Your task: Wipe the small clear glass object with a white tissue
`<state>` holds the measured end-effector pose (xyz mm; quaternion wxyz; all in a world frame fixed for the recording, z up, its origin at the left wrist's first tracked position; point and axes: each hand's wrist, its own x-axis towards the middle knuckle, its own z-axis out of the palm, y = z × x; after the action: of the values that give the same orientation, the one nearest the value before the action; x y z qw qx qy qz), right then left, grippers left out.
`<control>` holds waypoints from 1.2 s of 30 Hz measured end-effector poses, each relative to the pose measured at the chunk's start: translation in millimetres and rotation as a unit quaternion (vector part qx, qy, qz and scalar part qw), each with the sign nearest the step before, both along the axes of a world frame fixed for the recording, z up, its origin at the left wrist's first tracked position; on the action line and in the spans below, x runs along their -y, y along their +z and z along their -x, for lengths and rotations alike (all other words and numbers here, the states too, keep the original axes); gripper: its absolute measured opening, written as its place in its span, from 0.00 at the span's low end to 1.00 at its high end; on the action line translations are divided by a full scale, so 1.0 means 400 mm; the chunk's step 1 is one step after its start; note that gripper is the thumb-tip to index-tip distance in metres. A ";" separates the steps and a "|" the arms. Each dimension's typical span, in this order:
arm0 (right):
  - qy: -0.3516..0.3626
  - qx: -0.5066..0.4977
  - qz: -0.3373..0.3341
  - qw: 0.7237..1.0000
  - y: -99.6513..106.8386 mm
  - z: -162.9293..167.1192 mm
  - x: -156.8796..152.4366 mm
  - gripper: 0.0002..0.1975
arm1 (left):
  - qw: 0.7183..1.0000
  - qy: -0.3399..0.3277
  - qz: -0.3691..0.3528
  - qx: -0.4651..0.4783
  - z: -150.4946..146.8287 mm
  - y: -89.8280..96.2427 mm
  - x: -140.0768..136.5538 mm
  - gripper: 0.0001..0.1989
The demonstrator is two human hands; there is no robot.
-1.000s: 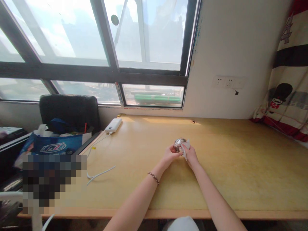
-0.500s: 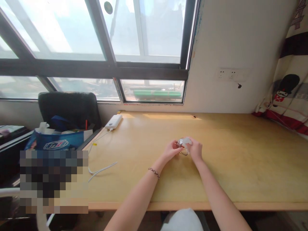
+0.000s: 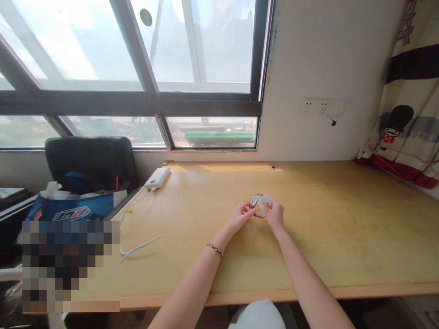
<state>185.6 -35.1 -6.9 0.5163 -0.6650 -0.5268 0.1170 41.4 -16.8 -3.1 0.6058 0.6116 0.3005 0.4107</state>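
My left hand (image 3: 239, 216) is closed on the left side of what looks like a metal watch (image 3: 253, 201), its band forming a loop just above the table. In my right hand (image 3: 275, 214) a crumpled white tissue (image 3: 264, 199) is pinched, pressed against the watch's upper right part. Fingers and tissue hide some of the watch, and its dial cannot be made out clearly. A braided bracelet (image 3: 215, 250) circles my left wrist.
A wooden table (image 3: 343, 228) spreads under my hands. At its left edge lie a white power bank (image 3: 157, 178) and a white cable (image 3: 140, 245). Beyond that edge stand a blue bag (image 3: 73, 208) and a black chair (image 3: 89, 157). Window and wall rise behind.
The tissue has shifted slightly on the watch, and more of the band's loop shows between my hands. The whole view has turned a little to the right.
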 end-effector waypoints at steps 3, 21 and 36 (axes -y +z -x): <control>0.031 0.114 -0.018 0.993 0.023 -0.011 0.021 0.18 | 1.000 -0.005 -0.002 -0.007 0.014 0.009 -0.009 0.21; -0.048 0.130 0.042 0.989 0.001 0.029 0.011 0.12 | 0.997 0.040 -0.035 0.049 -0.032 -0.022 0.011 0.20; -0.022 -0.057 0.032 0.998 0.000 0.031 0.008 0.14 | 0.993 0.104 -0.050 0.015 -0.040 -0.016 0.041 0.18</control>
<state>173.2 -38.2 -6.9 0.5266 -0.6845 -0.4779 0.1605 57.5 -33.1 -9.5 0.5327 0.6006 0.3320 0.4953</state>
